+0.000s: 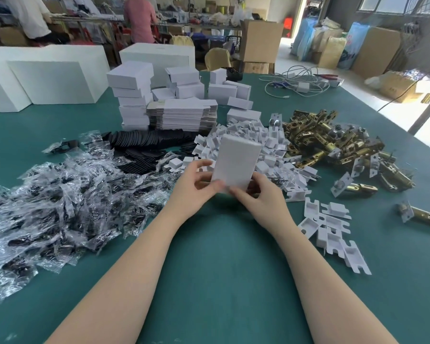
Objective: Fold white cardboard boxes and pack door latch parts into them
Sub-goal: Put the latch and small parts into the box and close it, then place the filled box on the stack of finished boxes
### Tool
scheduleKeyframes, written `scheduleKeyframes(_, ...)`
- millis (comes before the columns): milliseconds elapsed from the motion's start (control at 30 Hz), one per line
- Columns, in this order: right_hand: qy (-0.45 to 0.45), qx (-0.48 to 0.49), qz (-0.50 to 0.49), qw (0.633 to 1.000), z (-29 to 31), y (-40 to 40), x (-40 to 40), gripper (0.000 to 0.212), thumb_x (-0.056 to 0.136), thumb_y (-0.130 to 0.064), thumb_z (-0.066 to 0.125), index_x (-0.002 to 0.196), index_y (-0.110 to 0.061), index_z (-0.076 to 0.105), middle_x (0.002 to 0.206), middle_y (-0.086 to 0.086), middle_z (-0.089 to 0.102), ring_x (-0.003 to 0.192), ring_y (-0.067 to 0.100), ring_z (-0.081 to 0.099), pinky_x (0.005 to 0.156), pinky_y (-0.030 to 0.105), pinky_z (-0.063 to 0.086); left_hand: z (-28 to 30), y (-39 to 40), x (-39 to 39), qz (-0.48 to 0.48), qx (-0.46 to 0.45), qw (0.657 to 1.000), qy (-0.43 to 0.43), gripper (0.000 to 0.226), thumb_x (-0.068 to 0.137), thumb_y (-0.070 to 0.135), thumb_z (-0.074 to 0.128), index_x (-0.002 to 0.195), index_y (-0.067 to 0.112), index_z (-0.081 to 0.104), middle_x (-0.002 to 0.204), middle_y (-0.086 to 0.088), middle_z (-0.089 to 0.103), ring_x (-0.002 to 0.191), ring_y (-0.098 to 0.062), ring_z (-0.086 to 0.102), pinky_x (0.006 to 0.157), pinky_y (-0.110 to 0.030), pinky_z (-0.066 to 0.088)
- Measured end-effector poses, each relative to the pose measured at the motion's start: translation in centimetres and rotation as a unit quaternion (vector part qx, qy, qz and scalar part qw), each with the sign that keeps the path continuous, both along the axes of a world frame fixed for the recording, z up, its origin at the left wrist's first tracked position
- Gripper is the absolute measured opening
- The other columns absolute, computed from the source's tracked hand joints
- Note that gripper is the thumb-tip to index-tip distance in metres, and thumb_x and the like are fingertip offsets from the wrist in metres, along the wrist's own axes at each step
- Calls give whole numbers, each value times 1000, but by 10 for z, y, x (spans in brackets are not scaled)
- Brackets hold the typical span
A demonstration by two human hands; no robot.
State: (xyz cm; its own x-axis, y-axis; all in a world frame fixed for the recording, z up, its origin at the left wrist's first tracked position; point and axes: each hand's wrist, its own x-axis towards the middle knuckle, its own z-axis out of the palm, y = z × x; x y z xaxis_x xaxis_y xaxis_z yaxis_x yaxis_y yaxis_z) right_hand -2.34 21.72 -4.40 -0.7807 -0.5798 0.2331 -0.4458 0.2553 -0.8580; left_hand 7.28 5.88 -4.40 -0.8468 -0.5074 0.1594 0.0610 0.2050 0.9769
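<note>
Both hands hold a small white cardboard box (236,162) upright above the green table (229,269), near its middle. The left hand (196,181) curls its fingers round the box's lower left edge; the right hand (256,192) pinches the bottom end, where a flap seems to be tucked under, though the fingers hide it.

Just behind the box lies a heap of white cardboard inserts (258,145), with more inserts (333,234) scattered to the right. Brass door latches (333,140) are piled further right, and one latch (425,217) lies apart, cut by the frame edge. To the left spreads a mass of clear plastic bags (60,194) holding dark parts too small to identify, and beyond them black plates (149,142). A stack of flat box blanks (181,115) and finished white boxes (132,95) stand behind. No writing is legible on any box.
</note>
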Motion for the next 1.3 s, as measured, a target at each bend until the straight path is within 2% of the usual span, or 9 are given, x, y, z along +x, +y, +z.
scheduleKeyframes(133,-43,-77,4,996,0,-10,9,11,94,-33,64,102,-28,69,62,-17,54,58,1,47,57,14,35,7,4,5,-25,204,978,42,41,72,37,75,111,29,62,101,5,75,91,-16,72,67,-25,57)
scheduleKeyframes(267,-71,-89,7,994,3,-11,14,15,100,-35,53,101,-30,67,74,-15,62,67,4,55,66,28,45,9,11,3,-29,279,959,35,23,78,25,75,101,23,71,99,0,76,89,-17,72,66,-25,56)
scheduleKeyframes(333,-90,-100,-4,991,2,-12,14,22,101,-36,50,122,-35,57,88,-14,68,74,-3,62,75,21,50,18,12,4,12,312,949,55,14,84,21,71,97,20,70,94,0,76,86,-15,72,63,-23,56)
scheduleKeyframes(433,-57,-53,-24,997,-5,-12,15,30,101,-40,49,130,-36,54,80,-15,68,74,-10,62,66,5,42,56,-7,4,75,357,918,152,32,76,25,73,103,12,62,90,-2,76,83,-16,74,65,-23,57)
scheduleKeyframes(567,-48,4,-12,999,-10,-15,15,12,99,-49,46,105,-50,56,84,-30,65,80,-9,63,63,5,40,139,-82,-11,207,323,894,232,20,88,25,72,100,13,60,103,-6,72,87,-16,73,69,-23,58)
scheduleKeyframes(733,-26,27,-34,999,-9,-18,13,17,97,-54,44,84,-59,54,82,-19,67,75,0,62,63,15,44,204,-189,-40,277,280,906,154,30,92,36,67,112,16,57,106,-3,69,77,-9,70,59,-18,55)
scheduleKeyframes(933,-27,57,-51,997,-14,-20,8,19,96,-56,44,90,-46,60,77,-14,66,71,2,60,60,22,43,189,-248,-45,333,201,921,35,47,91,36,65,133,20,49,117,0,66,77,-8,68,45,-17,51)
scheduleKeyframes(1033,-28,61,-55,996,-15,-21,7,20,92,-60,43,88,-48,59,78,-15,67,72,2,61,61,23,45,180,-254,-50,353,161,921,29,56,88,27,70,135,15,44,126,-7,60,92,-16,68,49,-22,55)
scheduleKeyframes(1300,-25,72,-60,995,-18,-20,7,15,92,-58,46,88,-50,57,78,-14,66,73,3,63,67,26,50,171,-257,-60,376,134,917,18,53,93,30,60,137,15,35,127,-6,55,92,-14,66,46,-19,53)
